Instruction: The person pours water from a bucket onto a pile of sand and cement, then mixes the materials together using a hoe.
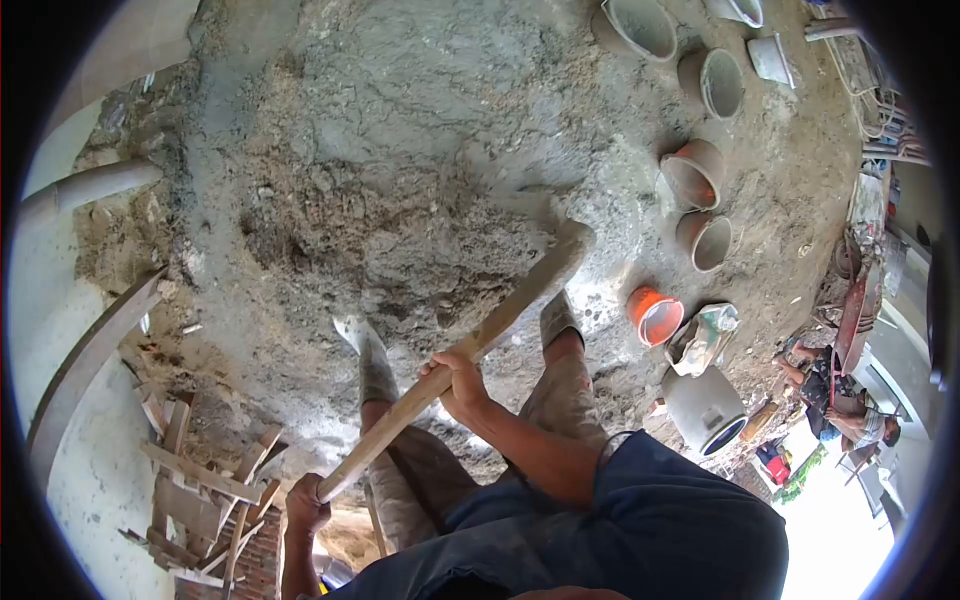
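Both my hands grip the long wooden handle of a hoe [510, 305], which slants up to the right across my legs. My left hand [307, 503] is closed round the lower end of the handle. Farther up, about the middle, my right hand [456, 384] is wrapped round it. The hoe's thick far end rests by a bed of wet grey mortar [430, 90]; its blade is smeared with mortar and mostly hidden. Rough, drier mix [370, 240] lies heaped in front of my boots.
Several mortar-stained buckets [722, 84] line the right, with an orange bucket [655, 316], a crumpled sack [703, 338] and a grey drum [705, 408] nearer me. Scrap timber [195, 480] is piled lower left beside a wall. Another person [865, 425] sits far right near a wheelbarrow [852, 325].
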Demonstrator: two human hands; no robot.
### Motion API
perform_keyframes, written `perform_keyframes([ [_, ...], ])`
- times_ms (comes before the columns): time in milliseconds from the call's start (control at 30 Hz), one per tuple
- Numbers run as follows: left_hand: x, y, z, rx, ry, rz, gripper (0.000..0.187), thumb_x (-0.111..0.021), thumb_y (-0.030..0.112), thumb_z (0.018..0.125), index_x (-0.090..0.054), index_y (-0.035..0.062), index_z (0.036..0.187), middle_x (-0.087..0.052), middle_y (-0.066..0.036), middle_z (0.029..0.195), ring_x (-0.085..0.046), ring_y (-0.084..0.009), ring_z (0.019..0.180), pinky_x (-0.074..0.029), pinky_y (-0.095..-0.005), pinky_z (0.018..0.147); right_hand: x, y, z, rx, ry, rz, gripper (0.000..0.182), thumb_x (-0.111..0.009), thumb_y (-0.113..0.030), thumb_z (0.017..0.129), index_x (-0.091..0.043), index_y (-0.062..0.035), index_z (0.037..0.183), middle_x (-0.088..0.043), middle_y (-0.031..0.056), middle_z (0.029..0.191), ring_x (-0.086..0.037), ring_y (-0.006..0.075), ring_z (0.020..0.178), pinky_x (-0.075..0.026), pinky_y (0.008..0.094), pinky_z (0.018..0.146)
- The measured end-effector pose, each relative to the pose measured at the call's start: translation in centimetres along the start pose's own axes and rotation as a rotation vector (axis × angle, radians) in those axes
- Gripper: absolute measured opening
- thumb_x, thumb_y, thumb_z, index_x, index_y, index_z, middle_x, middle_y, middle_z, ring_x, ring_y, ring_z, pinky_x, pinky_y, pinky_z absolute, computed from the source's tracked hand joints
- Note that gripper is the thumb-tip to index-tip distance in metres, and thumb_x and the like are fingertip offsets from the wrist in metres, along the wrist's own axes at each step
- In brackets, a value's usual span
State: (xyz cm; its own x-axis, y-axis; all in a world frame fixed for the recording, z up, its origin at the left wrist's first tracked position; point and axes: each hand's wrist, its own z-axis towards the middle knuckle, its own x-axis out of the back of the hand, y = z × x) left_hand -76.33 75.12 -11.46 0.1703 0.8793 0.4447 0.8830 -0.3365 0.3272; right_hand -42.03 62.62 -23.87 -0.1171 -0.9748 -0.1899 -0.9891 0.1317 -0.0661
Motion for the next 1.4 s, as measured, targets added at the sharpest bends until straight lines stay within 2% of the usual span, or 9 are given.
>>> perform_keyframes([
  [133, -0.2, 7.1, -11.5, 0.172, -0.145, -0.221, 0.019, -0.064, 0.003, 0.065, -0.062, 0.0098, 0.082, -0.064, -0.016, 0.075, -0.065, -0.0381, 0.073, -0.052, -0.0444, 0.064, 1.0, -0.5, -5.0, -0.109, 0.050, -0.099, 0.009, -0.061, -0.007, 0.081, -0.054, -0.0018, 0.081, -0.056, 0.0113, 0.075, -0.060, 0.0281, 0.072, -0.051, 0.0470, 0.070],
  [267, -2.3, 16.3, -4.6, 0.443, -0.211, -0.380, 0.018, -0.068, 0.011, 0.072, -0.064, 0.0008, 0.086, -0.066, -0.023, 0.075, -0.068, -0.0405, 0.074, -0.053, -0.0442, 0.066, -0.5, -3.9, 5.9, -0.234, -0.011, -0.338, 0.009, -0.062, -0.004, 0.079, -0.054, -0.0010, 0.078, -0.053, 0.0110, 0.065, -0.059, 0.0270, 0.055, -0.051, 0.0462, 0.055],
  [400, -6.6, 19.7, 1.5, 0.217, -0.036, -0.589, 0.031, -0.066, 0.012, 0.076, -0.063, -0.0024, 0.103, -0.066, -0.023, 0.077, -0.068, -0.0358, 0.073, -0.052, -0.0408, 0.067, -6.9, -11.5, 7.6, 0.042, 0.002, -0.544, 0.011, -0.065, -0.003, 0.076, -0.055, 0.0002, 0.072, -0.054, 0.0096, 0.064, -0.056, 0.0228, 0.049, -0.048, 0.0407, 0.047],
  [567, -6.5, 23.6, 15.6, 0.113, 0.076, -0.492, 0.022, -0.063, 0.008, 0.073, -0.060, -0.0011, 0.093, -0.063, -0.021, 0.074, -0.064, -0.0348, 0.069, -0.049, -0.0413, 0.063, -12.5, -22.8, 11.1, 0.534, -0.061, -0.590, 0.014, -0.065, -0.004, 0.073, -0.056, 0.0011, 0.064, -0.055, 0.0105, 0.054, -0.055, 0.0219, 0.042, -0.046, 0.0389, 0.043],
  [900, -6.7, 20.4, -3.7, 0.407, -0.070, -0.244, 0.041, -0.066, 0.014, 0.061, -0.063, 0.0014, 0.100, -0.067, -0.026, 0.086, -0.067, -0.0421, 0.088, -0.053, -0.0468, 0.075, 1.7, -7.2, 6.1, 0.008, -0.045, -0.329, 0.013, -0.065, -0.003, 0.079, -0.058, 0.0034, 0.069, -0.059, 0.0135, 0.065, -0.060, 0.0250, 0.052, -0.051, 0.0413, 0.050],
  [967, -4.3, 20.1, -4.6, 0.342, -0.185, -0.211, 0.042, -0.077, 0.022, 0.063, -0.065, -0.0002, 0.096, -0.068, -0.024, 0.081, -0.069, -0.0386, 0.082, -0.052, -0.0441, 0.072, 3.1, -9.3, 2.5, 0.008, -0.012, -0.277, 0.013, -0.065, -0.004, 0.079, -0.057, 0.0031, 0.071, -0.058, 0.0134, 0.066, -0.060, 0.0264, 0.054, -0.051, 0.0432, 0.053],
  [1033, -3.2, 21.1, -1.2, 0.240, -0.246, -0.161, 0.044, -0.067, 0.016, 0.060, -0.064, 0.0036, 0.102, -0.068, -0.024, 0.085, -0.067, -0.0423, 0.084, -0.053, -0.0481, 0.075, 4.2, -13.9, 1.0, 0.078, 0.089, -0.257, 0.014, -0.064, -0.005, 0.080, -0.056, 0.0023, 0.071, -0.057, 0.0134, 0.066, -0.060, 0.0274, 0.056, -0.052, 0.0442, 0.055],
  [1267, -3.8, 29.3, 22.9, -0.381, -0.091, -0.034, 0.023, -0.063, 0.014, 0.075, -0.058, 0.0055, 0.096, -0.066, -0.022, 0.086, -0.064, -0.0428, 0.085, -0.050, -0.0514, 0.075, 6.9, -35.0, 11.2, 0.473, 0.153, -0.120, 0.012, -0.053, -0.010, 0.084, -0.048, -0.0076, 0.074, -0.050, 0.0073, 0.062, -0.050, 0.0205, 0.053, -0.048, 0.0384, 0.055],
  [1400, 1.2, 23.2, 18.2, -0.148, -0.133, 0.034, 0.032, -0.066, 0.015, 0.073, -0.060, 0.0074, 0.103, -0.067, -0.022, 0.088, -0.065, -0.0421, 0.086, -0.051, -0.0508, 0.076, 3.5, -23.8, 14.7, 0.311, 0.194, -0.048, 0.012, -0.055, -0.010, 0.088, -0.048, -0.0079, 0.078, -0.052, 0.0073, 0.067, -0.051, 0.0214, 0.054, -0.049, 0.0425, 0.056],
])
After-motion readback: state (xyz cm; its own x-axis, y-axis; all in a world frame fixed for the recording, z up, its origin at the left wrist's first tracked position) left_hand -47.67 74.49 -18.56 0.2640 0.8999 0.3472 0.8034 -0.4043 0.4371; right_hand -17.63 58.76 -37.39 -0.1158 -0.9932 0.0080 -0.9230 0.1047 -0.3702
